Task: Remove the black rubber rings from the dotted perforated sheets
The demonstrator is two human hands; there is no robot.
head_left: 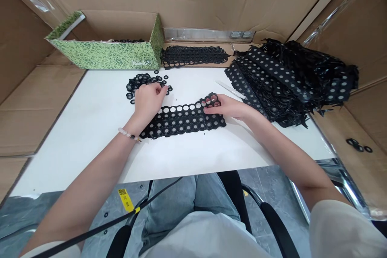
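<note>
A black rubber sheet [181, 122] with rows of round rings lies on the white table in front of me. Along its far edge, one row shows open holes, white through them. My right hand [225, 107] pinches the sheet's right end between thumb and fingers. My left hand [150, 98] is closed above the sheet's left end, thumb and fingertips together; anything between them is too small to make out. Just behind it sits a pile of loose black rubber rings [133, 85], a few scattered at its right side.
A green patterned box [111, 55] with black pieces inside stands at the back left. Beside it lies a stack of punched-out black strips [195, 55]. Many dotted black sheets [290, 80] are heaped at the right, near a white stick-like tool [229, 88]. Cardboard walls [193, 0] enclose the table.
</note>
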